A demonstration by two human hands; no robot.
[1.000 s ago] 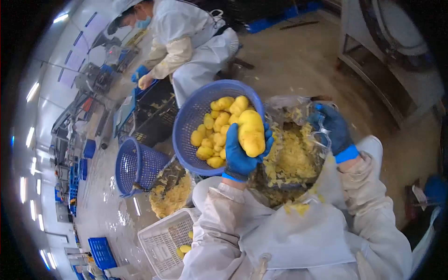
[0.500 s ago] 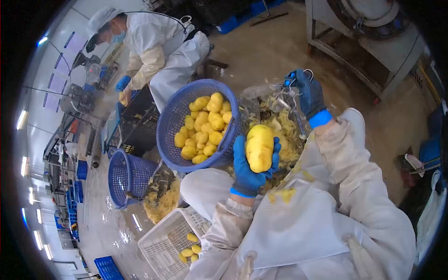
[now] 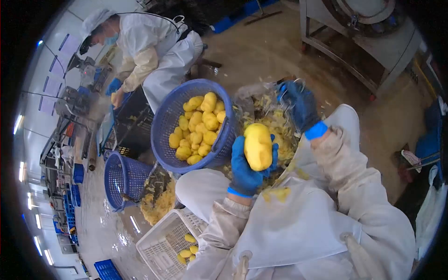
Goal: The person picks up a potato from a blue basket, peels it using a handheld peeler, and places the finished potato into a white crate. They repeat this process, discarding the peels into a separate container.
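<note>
A large peeled yellow potato [image 3: 258, 147] rests in my left hand [image 3: 247, 168], whose blue-gloved fingers wrap round its lower part. To the right, my right hand [image 3: 298, 105], in a dark blue glove, is curled round a thin metal tool [image 3: 299, 84], only partly visible and seemingly a peeler. Beneath and behind both hands lies a heap of peelings [image 3: 280, 128] in clear plastic. Left of my hands stands a blue-purple basket [image 3: 161, 102] filled with peeled potatoes [image 3: 199, 126].
A white crate [image 3: 156, 249] with several potatoes is at the lower left, below a second blue basket [image 3: 114, 182] and more peelings [image 3: 161, 203]. A co-worker [image 3: 149, 56] sits at the upper left by a black crate [image 3: 133, 123]. A metal machine [image 3: 364, 42] stands upper right.
My right hand has turned and moved slightly down and left. The potato stays in my left hand. The whole view has shifted a little, moving the surroundings left.
</note>
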